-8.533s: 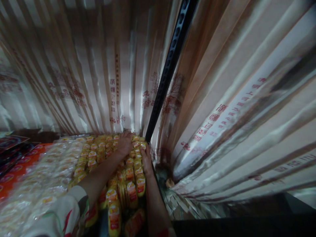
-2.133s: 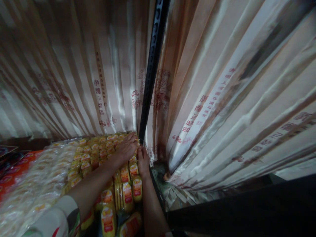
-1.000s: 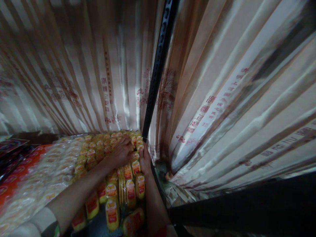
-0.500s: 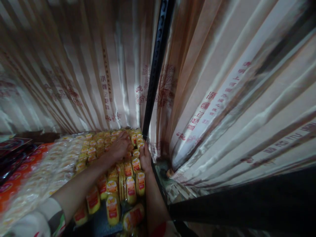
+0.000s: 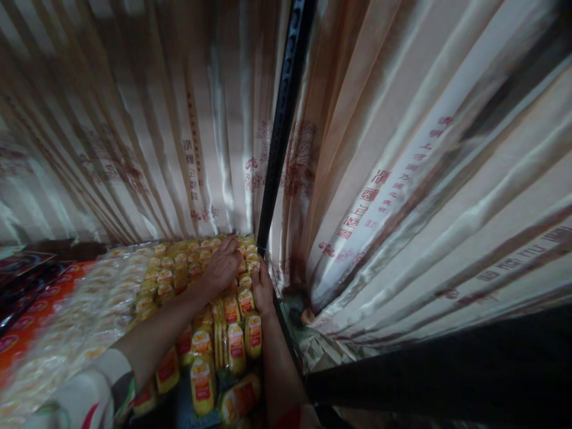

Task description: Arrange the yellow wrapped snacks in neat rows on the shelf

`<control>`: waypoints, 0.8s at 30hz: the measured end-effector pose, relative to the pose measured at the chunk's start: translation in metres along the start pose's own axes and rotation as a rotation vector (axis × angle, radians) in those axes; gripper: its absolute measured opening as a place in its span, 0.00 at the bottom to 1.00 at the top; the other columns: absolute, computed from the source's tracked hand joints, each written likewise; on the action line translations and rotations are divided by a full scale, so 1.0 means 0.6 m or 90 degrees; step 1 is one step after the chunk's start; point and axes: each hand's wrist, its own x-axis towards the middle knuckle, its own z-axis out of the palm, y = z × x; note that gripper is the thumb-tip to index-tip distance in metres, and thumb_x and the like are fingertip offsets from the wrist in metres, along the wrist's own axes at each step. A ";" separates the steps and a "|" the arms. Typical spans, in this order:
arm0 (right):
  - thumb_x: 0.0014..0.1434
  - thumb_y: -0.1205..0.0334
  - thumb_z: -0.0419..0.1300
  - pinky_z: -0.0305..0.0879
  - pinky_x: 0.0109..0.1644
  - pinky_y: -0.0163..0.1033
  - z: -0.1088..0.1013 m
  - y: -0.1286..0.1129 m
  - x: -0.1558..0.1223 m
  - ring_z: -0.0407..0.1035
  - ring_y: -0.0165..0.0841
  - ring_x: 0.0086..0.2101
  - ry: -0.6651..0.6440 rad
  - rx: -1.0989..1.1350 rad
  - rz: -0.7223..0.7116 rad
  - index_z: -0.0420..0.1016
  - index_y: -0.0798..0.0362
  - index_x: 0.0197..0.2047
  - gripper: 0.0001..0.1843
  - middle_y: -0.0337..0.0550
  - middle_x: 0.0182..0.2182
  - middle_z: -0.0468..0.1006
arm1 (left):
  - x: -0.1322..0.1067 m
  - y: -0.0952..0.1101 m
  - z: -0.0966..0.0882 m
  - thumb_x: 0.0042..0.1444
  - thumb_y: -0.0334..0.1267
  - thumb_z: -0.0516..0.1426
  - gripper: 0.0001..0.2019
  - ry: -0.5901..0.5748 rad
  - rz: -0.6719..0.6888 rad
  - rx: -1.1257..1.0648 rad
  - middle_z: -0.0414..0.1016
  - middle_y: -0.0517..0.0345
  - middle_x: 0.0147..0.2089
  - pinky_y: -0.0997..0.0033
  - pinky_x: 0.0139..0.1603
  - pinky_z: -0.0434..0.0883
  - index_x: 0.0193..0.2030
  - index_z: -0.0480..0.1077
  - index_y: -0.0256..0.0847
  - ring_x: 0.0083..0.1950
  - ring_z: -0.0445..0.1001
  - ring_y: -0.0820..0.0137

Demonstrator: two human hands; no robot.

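Note:
Rows of small yellow snack packets with red and orange labels [image 5: 201,381] stand packed on a dark surface at the lower centre. My left hand [image 5: 223,263] lies palm down over the far rows, its fingers stretched forward and touching the packets; the fingertips are partly blurred. At the right end of the rows, my right hand [image 5: 263,287] rests upright along the outer side of the packets, fingers pointing away from me and thumb against the nearest ones. I see no packet lifted in either hand.
Clear-wrapped pale packets [image 5: 102,298] fill the area to the left, beside an orange printed sheet [image 5: 31,325] and dark packages [image 5: 27,280]. A black perforated post [image 5: 286,113] rises at the corner. Pleated printed curtains [image 5: 379,149] hang behind and to the right.
My left hand has shifted slightly right and its fingers reach out flatter over the packets. My right hand stays at the side of the rows, a little lower in view.

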 end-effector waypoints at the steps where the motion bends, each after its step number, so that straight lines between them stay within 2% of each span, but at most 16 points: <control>1: 0.61 0.45 0.46 0.56 0.58 0.42 0.000 0.001 0.000 0.61 0.36 0.55 0.002 0.002 0.000 0.61 0.50 0.60 0.29 0.44 0.55 0.69 | 0.003 0.001 0.001 0.55 0.26 0.48 0.10 0.006 -0.007 0.010 0.68 0.47 0.48 0.58 0.60 0.62 0.30 0.70 0.36 0.62 0.56 0.60; 6: 0.62 0.46 0.44 0.55 0.59 0.43 0.001 0.001 0.001 0.61 0.36 0.55 -0.008 0.005 0.014 0.60 0.50 0.61 0.28 0.44 0.57 0.67 | 0.018 0.007 0.003 0.56 0.27 0.48 0.10 -0.004 -0.030 0.046 0.68 0.45 0.46 0.61 0.60 0.61 0.35 0.70 0.33 0.60 0.58 0.60; 11: 0.59 0.48 0.50 0.58 0.57 0.42 0.000 -0.001 0.002 0.62 0.37 0.54 -0.012 0.011 -0.002 0.61 0.49 0.60 0.28 0.44 0.55 0.69 | 0.022 0.011 0.007 0.56 0.28 0.49 0.09 -0.015 -0.022 0.037 0.69 0.44 0.45 0.61 0.60 0.61 0.34 0.70 0.33 0.60 0.58 0.59; 16: 0.55 0.51 0.56 0.62 0.55 0.43 0.002 0.004 0.006 0.64 0.38 0.53 -0.003 0.018 0.003 0.62 0.50 0.59 0.30 0.43 0.53 0.70 | 0.017 0.005 0.013 0.54 0.30 0.51 0.07 -0.014 -0.070 0.006 0.68 0.45 0.46 0.63 0.58 0.62 0.33 0.70 0.34 0.57 0.60 0.60; 19: 0.53 0.53 0.58 0.62 0.55 0.43 0.003 0.007 0.008 0.64 0.38 0.53 -0.010 0.017 0.009 0.61 0.50 0.60 0.31 0.43 0.54 0.70 | 0.015 0.002 0.014 0.55 0.31 0.52 0.06 -0.019 -0.103 -0.011 0.67 0.46 0.45 0.63 0.54 0.65 0.33 0.70 0.35 0.53 0.63 0.61; 24: 0.54 0.54 0.57 0.60 0.57 0.43 0.001 0.003 0.008 0.63 0.38 0.53 -0.023 0.016 -0.008 0.60 0.50 0.60 0.31 0.44 0.56 0.68 | 0.010 -0.009 0.003 0.55 0.34 0.54 0.06 -0.014 -0.105 -0.058 0.68 0.50 0.45 0.63 0.54 0.65 0.35 0.72 0.38 0.52 0.62 0.63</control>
